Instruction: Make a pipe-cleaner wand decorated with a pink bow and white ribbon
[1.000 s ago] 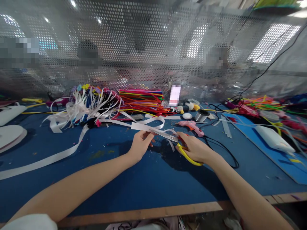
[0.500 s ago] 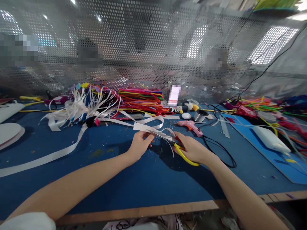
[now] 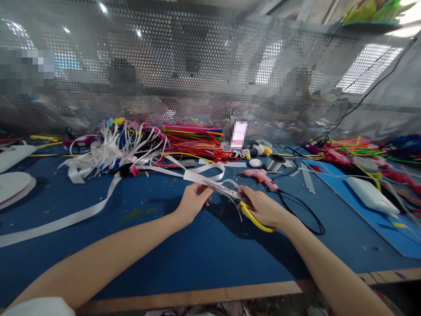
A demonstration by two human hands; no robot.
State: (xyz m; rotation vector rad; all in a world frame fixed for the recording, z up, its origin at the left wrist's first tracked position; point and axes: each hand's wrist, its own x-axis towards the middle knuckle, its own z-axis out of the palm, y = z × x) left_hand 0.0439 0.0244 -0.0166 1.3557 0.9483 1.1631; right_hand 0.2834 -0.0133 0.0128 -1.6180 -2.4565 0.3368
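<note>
right grip [image 3: 259, 205]: closed round yellow-handled metal scissors [image 3: 259, 225]
left grip [image 3: 194, 202]: pinching white flat satin ribbon [image 3: 194, 177], likely steadying it against scissors
ribbon: from left grip toward right grip

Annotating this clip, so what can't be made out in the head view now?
All head view:
- Left hand: exact grip on the white ribbon, hidden by its own fingers.
- Scissors: part of the handles, covered by the right hand.
- Phone: display, pixelated.
- White spool: far side, cut off by left edge.
- Background beyond perforated screen: blurred, mesh in front.
</note>
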